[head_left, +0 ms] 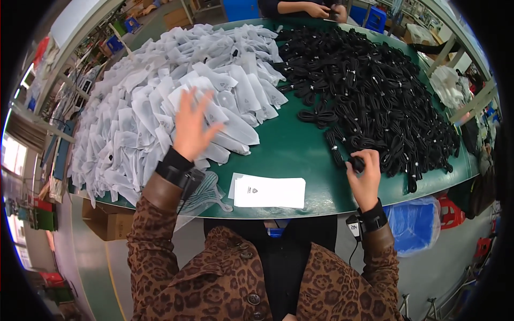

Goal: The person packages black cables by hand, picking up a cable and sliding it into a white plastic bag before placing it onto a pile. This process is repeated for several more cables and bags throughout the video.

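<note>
My left hand (193, 128) hovers over or touches the near side of a large pile of filled white pouches (144, 107), its fingers spread and blurred. It holds nothing. At the front edge of the black pile, my right hand (368, 179) pinches the black end (357, 163) of a coiled cable. A bundled black cable (334, 145) lies just left of those fingertips. The heap of black coiled cables (375, 101) spreads beyond my right hand. Between both hands, near the table's front edge, lies a stack of flat white pouches (276, 192) with a small printed mark.
The green tabletop (284, 142) shows between the two piles. A striped mesh item (209, 191) lies by my left wrist. Below the table are a cardboard box (110, 220) and a blue bin with a clear liner (412, 224). Across the table, another person's hands (324, 10) hold something dark.
</note>
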Available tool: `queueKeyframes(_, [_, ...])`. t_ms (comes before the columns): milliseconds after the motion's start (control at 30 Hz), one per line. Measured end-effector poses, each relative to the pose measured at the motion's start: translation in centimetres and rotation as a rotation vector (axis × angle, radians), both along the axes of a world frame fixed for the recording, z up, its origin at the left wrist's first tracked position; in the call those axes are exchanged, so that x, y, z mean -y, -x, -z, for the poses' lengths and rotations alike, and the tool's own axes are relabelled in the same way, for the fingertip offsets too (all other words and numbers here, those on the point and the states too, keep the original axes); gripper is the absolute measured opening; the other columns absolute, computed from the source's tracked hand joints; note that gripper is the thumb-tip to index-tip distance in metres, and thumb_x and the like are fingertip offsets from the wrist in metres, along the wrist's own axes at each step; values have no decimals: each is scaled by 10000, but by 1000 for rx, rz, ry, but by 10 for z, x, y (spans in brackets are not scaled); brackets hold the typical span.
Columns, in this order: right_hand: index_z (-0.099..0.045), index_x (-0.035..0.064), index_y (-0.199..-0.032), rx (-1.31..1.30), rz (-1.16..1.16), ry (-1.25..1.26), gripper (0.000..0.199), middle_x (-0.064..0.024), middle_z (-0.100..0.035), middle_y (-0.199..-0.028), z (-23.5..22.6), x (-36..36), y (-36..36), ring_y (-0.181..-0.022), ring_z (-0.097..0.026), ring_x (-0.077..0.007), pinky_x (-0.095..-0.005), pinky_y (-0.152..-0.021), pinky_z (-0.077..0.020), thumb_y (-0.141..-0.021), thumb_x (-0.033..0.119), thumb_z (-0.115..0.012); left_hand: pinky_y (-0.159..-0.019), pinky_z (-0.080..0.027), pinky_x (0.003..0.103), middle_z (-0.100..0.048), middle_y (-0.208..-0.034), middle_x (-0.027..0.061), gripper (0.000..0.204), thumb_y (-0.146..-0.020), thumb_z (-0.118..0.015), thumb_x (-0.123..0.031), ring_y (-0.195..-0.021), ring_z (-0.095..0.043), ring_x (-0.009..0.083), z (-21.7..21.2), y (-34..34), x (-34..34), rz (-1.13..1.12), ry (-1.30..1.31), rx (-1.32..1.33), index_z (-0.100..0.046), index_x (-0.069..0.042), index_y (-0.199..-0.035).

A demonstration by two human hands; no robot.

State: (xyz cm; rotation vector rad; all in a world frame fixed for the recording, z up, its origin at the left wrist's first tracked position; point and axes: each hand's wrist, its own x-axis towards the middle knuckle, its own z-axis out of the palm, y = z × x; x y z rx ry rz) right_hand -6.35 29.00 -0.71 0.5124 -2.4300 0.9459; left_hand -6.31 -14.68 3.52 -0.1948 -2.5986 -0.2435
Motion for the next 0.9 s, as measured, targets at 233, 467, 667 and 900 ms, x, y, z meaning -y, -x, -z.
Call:
queueKeyframes(233, [-595, 8, -980, 2, -114, 137, 325, -120, -578, -1001, 7, 6, -15, -892, -605, -264, -337, -809, -501, -705, -90, -735, -941, -267, 848, -25, -1660, 135, 936, -696, -820, -525, -1505, 0, 463, 39, 4, -8, -78, 358, 410, -370, -392, -1505])
queueKeyframes(467, [-599, -8, -1071, 291, -98, 126, 303, -130, -582, -1006, 29, -1, -27, -907, -601, -264, -326, -812, -494, -788, -63, -694, -948, -333, 791, -116, -1635, 146, 853, -758, -786, -475, -1487, -109, 447, 24, 0, -5, -92, 267, 444, -385, -355, -1501])
queueKeyframes(667, [-597, -7, -1197, 194, -51, -12, 330, -146, -559, -977, 35, -13, -42, -860, -588, -279, -350, -782, -489, -870, -34, -627, -946, -463, 536, -501, -1346, 168, 559, -829, -768, -224, -1257, -470, 400, 18, -110, 3, -10, -111, 73, -558, -122, -1337])
queueKeyframes(900, [-616, -9, -1224, 263, -81, 119, 318, -101, -569, -972, 41, -1, -40, -765, -574, -173, -292, -691, -483, -907, -19, -605, -851, -437, 446, -569, -1071, 133, 405, -772, -778, -154, -1021, -547, 357, 92, -193, 8, -214, -107, 230, -611, -48, -1126])
